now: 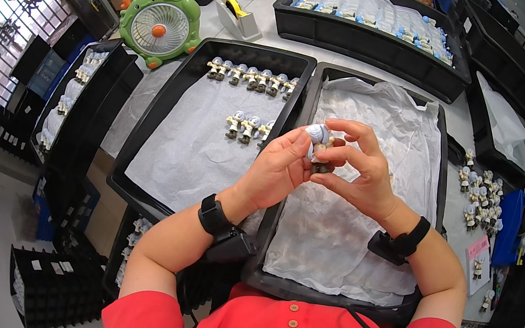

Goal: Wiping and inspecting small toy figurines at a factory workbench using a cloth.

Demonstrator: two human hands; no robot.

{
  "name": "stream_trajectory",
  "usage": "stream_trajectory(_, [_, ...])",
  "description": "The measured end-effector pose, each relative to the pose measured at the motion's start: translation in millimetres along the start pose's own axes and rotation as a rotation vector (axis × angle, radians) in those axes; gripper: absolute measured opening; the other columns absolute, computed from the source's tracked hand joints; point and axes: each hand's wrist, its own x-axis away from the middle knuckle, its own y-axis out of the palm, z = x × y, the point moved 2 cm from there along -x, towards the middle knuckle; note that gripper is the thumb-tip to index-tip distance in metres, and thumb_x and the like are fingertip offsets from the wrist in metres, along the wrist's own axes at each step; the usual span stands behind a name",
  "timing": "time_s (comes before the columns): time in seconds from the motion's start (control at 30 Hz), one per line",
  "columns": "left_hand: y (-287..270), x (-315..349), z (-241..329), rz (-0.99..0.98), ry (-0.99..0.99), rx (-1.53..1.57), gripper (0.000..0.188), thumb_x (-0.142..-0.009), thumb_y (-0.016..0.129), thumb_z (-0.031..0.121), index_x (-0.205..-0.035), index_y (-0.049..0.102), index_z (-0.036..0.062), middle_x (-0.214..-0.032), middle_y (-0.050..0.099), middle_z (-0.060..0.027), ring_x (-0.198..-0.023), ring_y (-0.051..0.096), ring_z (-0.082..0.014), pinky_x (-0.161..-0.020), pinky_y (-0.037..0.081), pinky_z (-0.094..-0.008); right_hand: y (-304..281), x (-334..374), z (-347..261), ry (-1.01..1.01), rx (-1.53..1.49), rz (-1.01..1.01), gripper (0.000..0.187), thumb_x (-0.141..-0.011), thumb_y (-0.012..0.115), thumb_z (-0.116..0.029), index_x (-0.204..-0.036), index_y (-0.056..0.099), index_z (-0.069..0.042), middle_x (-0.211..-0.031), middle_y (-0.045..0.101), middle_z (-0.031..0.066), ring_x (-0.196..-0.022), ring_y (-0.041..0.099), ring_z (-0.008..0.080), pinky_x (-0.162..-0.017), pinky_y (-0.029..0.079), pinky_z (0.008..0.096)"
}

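Observation:
Between my two hands is a small figurine (318,134) with a pale blue-grey head, a cream body and a dark base, held upright. My left hand (278,167) pinches it from the left with thumb and fingers. From the other side, my right hand (364,175) closes its thumb and fingertips on the same figurine. Both hands are above the paper-lined black tray (286,238) in front of me. In the black tray to the left (167,87), a row of similar figurines (249,77) lies at the far end, and a shorter row (249,128) lies nearer my left hand.
A green toy-shaped fan (159,26) and a tape dispenser (240,21) stand at the back left. Another black tray (367,47) holds bagged blue-and-white items. Loose figurines (481,199) are heaped at right, beside a blue box (509,227). Stacked trays (85,112) rise at left.

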Motion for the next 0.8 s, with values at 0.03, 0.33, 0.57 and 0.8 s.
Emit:
stream_trajectory(0.03, [-0.2,-0.1,-0.7,0.014,-0.007,0.018,0.046,-0.097,0.043,0.036,-0.129,0.039,0.0028,-0.115,0.056,-0.0098,-0.102,0.059,-0.0202,-0.080,0.051,-0.0306,-0.3,0.2,0.4,-0.043,0.019,-0.012,0.033,-0.064,0.082,-0.012,-0.091,0.063,-0.012,-0.124,0.050,0.0101,-0.106,0.053,0.0222,-0.084,0.046,0.0329])
stream_trajectory(0.33, [-3.4,0.4,2.7,-0.014,0.007,-0.014,0.046,-0.097,0.043,0.035,-0.130,0.038,0.0033,-0.116,0.055,-0.0094,-0.106,0.058,-0.0236,-0.083,0.052,-0.0326,3.8,-1.7,3.8,0.023,-0.023,0.028,0.034,-0.060,0.083,-0.014,-0.083,0.058,-0.010,-0.120,0.053,0.0082,-0.107,0.049,0.0270,-0.088,0.043,0.0366])
stream_trajectory(0.57, [2.1,-4.8,1.2,-0.044,-0.039,-0.038,0.045,-0.096,0.044,0.034,-0.129,0.040,0.0043,-0.116,0.055,-0.0084,-0.103,0.059,-0.0197,-0.086,0.050,-0.0342,-7.9,1.7,-0.2,0.042,0.018,0.106,0.022,-0.070,0.075,-0.011,-0.083,0.058,-0.008,-0.115,0.056,0.0089,-0.104,0.052,0.0270,-0.087,0.043,0.0365])
stream_trajectory(0.8, [-6.0,6.0,-5.1,0.040,-0.030,-0.112,0.046,-0.097,0.042,0.031,-0.134,0.035,0.0035,-0.123,0.053,-0.0111,-0.108,0.057,-0.0250,-0.093,0.046,-0.0389,0.2,2.1,18.1,0.140,-0.154,0.173,0.009,-0.085,0.063,-0.012,-0.089,0.060,-0.003,-0.080,0.064,0.0071,-0.075,0.062,0.0154,-0.068,0.048,0.0281])
